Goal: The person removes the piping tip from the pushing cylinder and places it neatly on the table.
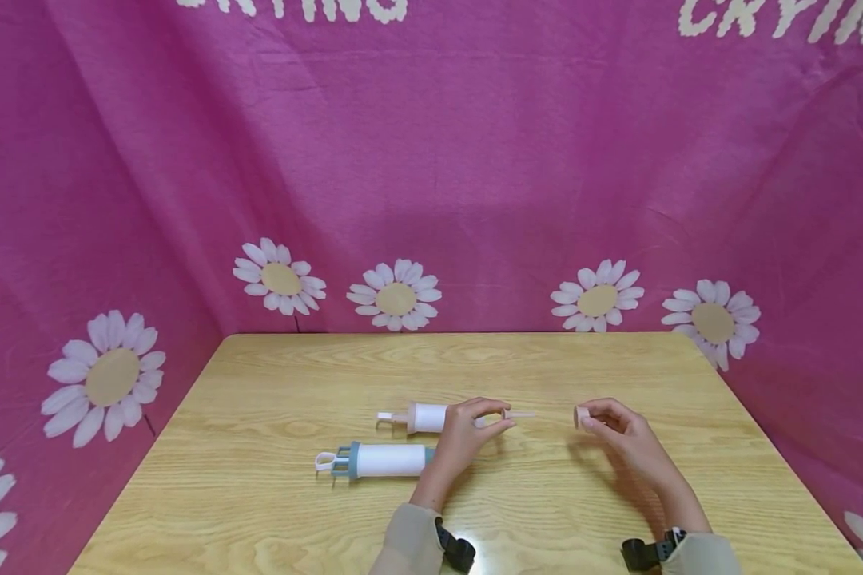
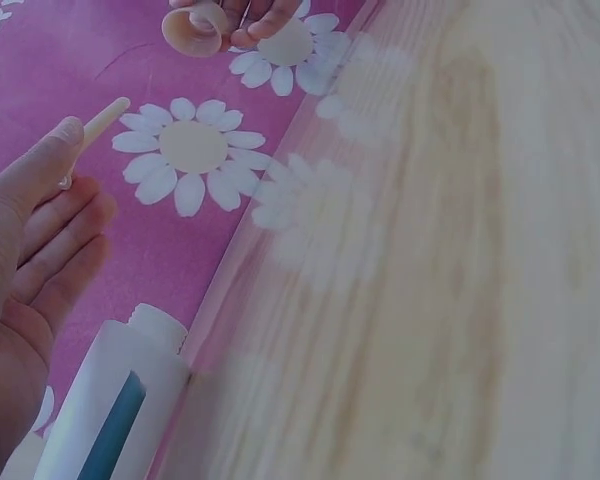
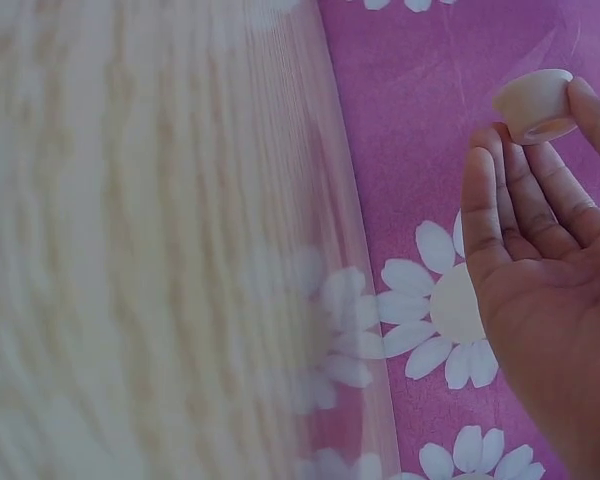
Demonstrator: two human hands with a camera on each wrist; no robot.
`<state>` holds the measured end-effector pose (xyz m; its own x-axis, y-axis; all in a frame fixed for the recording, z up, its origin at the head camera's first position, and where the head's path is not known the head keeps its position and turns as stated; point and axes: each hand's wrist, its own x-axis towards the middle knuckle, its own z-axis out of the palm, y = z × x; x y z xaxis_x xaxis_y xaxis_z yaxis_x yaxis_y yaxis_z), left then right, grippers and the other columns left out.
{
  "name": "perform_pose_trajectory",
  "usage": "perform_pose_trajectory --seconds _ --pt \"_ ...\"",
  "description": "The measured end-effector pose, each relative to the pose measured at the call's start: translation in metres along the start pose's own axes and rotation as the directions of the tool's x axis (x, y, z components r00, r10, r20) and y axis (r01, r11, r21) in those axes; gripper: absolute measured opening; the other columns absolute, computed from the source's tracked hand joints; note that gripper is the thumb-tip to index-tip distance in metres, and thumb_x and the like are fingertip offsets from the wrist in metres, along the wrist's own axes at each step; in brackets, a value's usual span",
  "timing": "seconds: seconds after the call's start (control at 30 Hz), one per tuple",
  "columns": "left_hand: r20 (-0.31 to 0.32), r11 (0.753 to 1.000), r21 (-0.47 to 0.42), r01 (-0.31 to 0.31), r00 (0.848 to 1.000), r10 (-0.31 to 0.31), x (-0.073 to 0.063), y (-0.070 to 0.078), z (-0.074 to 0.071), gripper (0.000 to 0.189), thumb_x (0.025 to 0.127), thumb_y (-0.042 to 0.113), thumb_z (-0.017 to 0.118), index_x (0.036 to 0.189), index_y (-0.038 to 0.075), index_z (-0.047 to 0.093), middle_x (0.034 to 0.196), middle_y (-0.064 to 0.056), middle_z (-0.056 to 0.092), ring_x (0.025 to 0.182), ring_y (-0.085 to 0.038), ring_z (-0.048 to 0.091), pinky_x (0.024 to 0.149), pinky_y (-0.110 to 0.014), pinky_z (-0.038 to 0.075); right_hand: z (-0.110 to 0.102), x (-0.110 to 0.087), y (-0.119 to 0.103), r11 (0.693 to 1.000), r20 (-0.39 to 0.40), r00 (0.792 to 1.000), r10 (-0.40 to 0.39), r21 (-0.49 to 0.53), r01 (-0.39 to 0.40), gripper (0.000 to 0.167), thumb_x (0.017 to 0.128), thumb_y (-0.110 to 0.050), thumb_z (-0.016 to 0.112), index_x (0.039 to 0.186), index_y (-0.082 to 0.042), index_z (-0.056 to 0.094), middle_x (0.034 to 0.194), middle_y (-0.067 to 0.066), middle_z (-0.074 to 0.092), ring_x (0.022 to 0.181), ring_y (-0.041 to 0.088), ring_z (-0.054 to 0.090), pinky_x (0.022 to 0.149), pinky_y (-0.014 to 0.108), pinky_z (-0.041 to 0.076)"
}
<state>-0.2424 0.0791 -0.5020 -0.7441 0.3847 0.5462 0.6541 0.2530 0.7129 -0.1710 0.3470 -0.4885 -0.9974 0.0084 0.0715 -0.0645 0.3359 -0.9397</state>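
Observation:
Between thumb and fingertips, my left hand [image 1: 466, 431] pinches a slim, pale, tapered nozzle [image 1: 523, 414], its narrow end pointing right. My right hand [image 1: 633, 443] holds a small cream screw cap [image 1: 580, 417] by its rim; its hollow opening shows in the left wrist view. A gap of table separates the two pieces. Under and behind the left hand lies a syringe-like white barrel [image 1: 429, 418] with a beige collar and a white pull end. Nearer the front is a second white barrel [image 1: 391, 461] with teal ends and a white ring handle; the left forearm covers its right end.
Both hands are over a wood-grain table [image 1: 295, 527]. A pink cloth [image 1: 431, 160] printed with daisies hangs behind it and along both sides. The left wrist view shows a white threaded neck [image 2: 158, 326] close below the left hand.

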Motion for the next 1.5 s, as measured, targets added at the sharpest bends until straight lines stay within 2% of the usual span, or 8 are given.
perform_pose_trajectory --seconds 0.4,0.53,0.7,0.87,1.2,1.37,1.5 --pt "0.010 1.000 -0.022 0.006 1.000 -0.005 -0.001 0.002 0.001 0.026 0.083 0.021 0.077 0.103 0.005 0.075 0.097 -0.007 0.077 0.093 -0.019 0.073 0.084 -0.025 0.058 0.001 0.008 0.004 0.997 0.036 0.999 -0.041 -0.064 0.043 0.031 0.094 -0.014 0.065 0.118 0.004 0.057 0.097 -0.010 0.062 0.088 0.001 0.059 0.077 0.022 0.054" --pt "0.018 1.000 -0.022 0.004 1.000 -0.003 -0.002 0.003 0.001 0.026 0.084 0.022 0.076 0.105 0.006 0.075 0.100 -0.006 0.077 0.095 -0.017 0.072 0.085 -0.023 0.057 0.000 0.011 0.004 0.986 0.049 0.995 -0.083 -0.142 0.090 0.029 0.093 -0.014 0.066 0.114 0.003 0.058 0.096 -0.002 0.062 0.084 0.000 0.058 0.074 0.019 0.052" --pt "0.030 1.000 -0.022 0.010 1.000 -0.010 -0.003 0.004 0.000 0.027 0.085 0.023 0.075 0.106 0.006 0.075 0.101 -0.005 0.077 0.096 -0.016 0.072 0.084 -0.025 0.058 -0.002 0.015 0.006 0.954 0.070 0.988 -0.138 -0.259 0.151 0.024 0.091 -0.010 0.068 0.110 0.004 0.060 0.094 0.006 0.062 0.080 -0.002 0.054 0.072 0.018 0.051" --pt "0.040 0.999 -0.045 0.025 0.999 -0.023 -0.003 0.005 0.000 0.028 0.085 0.023 0.075 0.107 0.005 0.074 0.101 -0.006 0.076 0.096 -0.018 0.071 0.085 -0.035 0.059 -0.003 0.019 0.007 0.934 0.079 0.989 -0.121 -0.329 0.141 0.023 0.089 -0.007 0.070 0.108 0.003 0.061 0.094 0.009 0.062 0.079 -0.003 0.052 0.071 0.018 0.050" --pt "0.069 0.995 -0.068 0.068 0.996 -0.064 -0.003 0.004 0.001 0.028 0.085 0.025 0.075 0.108 0.007 0.074 0.103 -0.005 0.076 0.097 -0.015 0.070 0.083 -0.040 0.059 -0.003 0.023 0.013 0.868 0.101 0.988 -0.114 -0.473 0.149 0.019 0.084 -0.008 0.075 0.098 -0.002 0.064 0.089 0.005 0.060 0.078 0.002 0.050 0.066 0.018 0.047" --pt "0.069 0.996 -0.064 0.067 0.996 -0.063 -0.003 0.003 0.002 0.026 0.084 0.024 0.076 0.107 0.011 0.075 0.102 -0.004 0.076 0.097 -0.015 0.070 0.083 -0.039 0.059 -0.003 0.024 0.016 0.859 0.111 0.990 -0.091 -0.493 0.135 0.019 0.083 -0.006 0.075 0.098 -0.001 0.064 0.089 0.005 0.059 0.077 0.005 0.049 0.065 0.019 0.045" --pt "0.078 0.997 -0.046 0.066 0.995 -0.062 -0.003 0.003 0.002 0.027 0.084 0.023 0.076 0.106 0.009 0.075 0.102 -0.003 0.076 0.097 -0.014 0.070 0.087 -0.030 0.058 -0.003 0.023 0.017 0.859 0.126 0.990 -0.064 -0.497 0.118 0.021 0.083 -0.008 0.076 0.098 -0.001 0.064 0.090 0.006 0.060 0.077 0.005 0.050 0.065 0.019 0.045"
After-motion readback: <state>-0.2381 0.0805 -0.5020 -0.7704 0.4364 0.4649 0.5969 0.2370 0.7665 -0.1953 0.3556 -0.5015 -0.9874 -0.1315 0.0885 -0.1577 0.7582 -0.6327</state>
